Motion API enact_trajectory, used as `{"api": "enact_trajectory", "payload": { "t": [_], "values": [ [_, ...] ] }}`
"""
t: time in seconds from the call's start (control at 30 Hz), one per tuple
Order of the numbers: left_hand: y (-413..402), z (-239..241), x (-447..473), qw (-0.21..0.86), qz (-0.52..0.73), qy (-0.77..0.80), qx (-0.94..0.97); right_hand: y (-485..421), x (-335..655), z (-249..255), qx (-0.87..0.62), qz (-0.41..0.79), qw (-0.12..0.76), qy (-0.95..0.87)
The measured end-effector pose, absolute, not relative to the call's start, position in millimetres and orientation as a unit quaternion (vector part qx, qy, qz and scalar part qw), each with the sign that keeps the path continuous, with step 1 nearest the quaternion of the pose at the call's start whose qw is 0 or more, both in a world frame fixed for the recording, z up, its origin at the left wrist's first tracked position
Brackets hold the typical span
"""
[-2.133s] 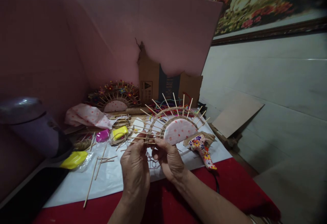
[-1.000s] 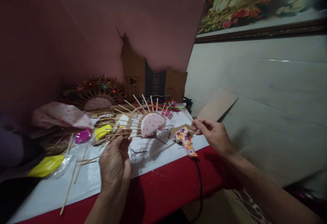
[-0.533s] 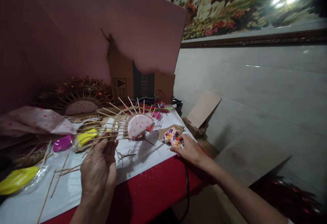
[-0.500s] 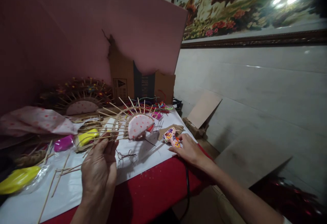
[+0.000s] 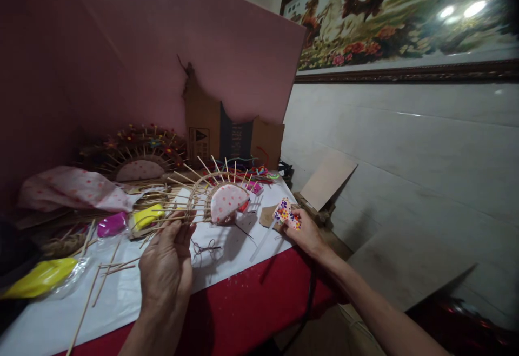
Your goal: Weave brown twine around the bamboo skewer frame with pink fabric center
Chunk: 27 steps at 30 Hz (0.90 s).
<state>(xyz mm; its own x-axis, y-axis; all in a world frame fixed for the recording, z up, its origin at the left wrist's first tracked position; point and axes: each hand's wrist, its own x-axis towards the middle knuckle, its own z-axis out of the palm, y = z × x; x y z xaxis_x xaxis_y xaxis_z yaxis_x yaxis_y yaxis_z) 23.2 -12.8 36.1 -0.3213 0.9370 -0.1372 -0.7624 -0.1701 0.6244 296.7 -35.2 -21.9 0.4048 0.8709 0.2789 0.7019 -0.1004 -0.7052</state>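
Observation:
My left hand [image 5: 167,267] is closed at the fingertips on the lower left edge of a fan-shaped stick frame [image 5: 193,196], holding it up over the table. Thin wooden sticks radiate from its half-round panel [image 5: 228,203] of white cloth with red dots, and twine arcs run across them. In my right hand [image 5: 308,235], fingers are wrapped round a flower-patterned hot glue gun [image 5: 284,211]. A translucent glue stick [image 5: 263,241] juts from it toward the lower left. Beneath the gun lies a piece of brown cardboard [image 5: 266,218].
Yellow [image 5: 148,216] and magenta [image 5: 111,225] packets lie left of the frame, near loose sticks [image 5: 106,272]. A similar decorated fan [image 5: 140,169] stands behind. Torn cardboard [image 5: 203,112] rises at the back. A black cord [image 5: 311,294] hangs over the red table edge [image 5: 243,304].
My right hand has lifted the glue gun slightly off the cardboard, and its glue stick now shows clearly. The camera view has shifted a little. My left hand keeps its hold on the frame.

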Motion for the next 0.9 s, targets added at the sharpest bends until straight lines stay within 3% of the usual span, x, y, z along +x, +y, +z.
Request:
{"api": "enact_trajectory", "payload": {
  "t": [0.27, 0.4, 0.63, 0.9],
  "values": [
    [-14.3, 40.7, 23.2, 0.567, 0.751, 0.320, 0.110, -39.2, 289.2, 6.6, -0.664, 0.125, 0.534, -0.508],
    [-14.2, 36.4, 22.4, 0.565, 0.757, 0.305, 0.123, -61.0, 261.1, 26.1, -0.575, 0.299, 0.625, -0.435],
    [-18.0, 34.6, 24.6, 0.576, 0.752, 0.296, 0.125, -96.7, 203.3, 45.1, -0.493, 0.525, 0.488, -0.493],
    [-23.2, 31.3, 28.0, 0.587, 0.742, 0.284, 0.153, -86.5, 167.3, 51.3, -0.466, 0.563, 0.434, -0.528]
  ]
}}
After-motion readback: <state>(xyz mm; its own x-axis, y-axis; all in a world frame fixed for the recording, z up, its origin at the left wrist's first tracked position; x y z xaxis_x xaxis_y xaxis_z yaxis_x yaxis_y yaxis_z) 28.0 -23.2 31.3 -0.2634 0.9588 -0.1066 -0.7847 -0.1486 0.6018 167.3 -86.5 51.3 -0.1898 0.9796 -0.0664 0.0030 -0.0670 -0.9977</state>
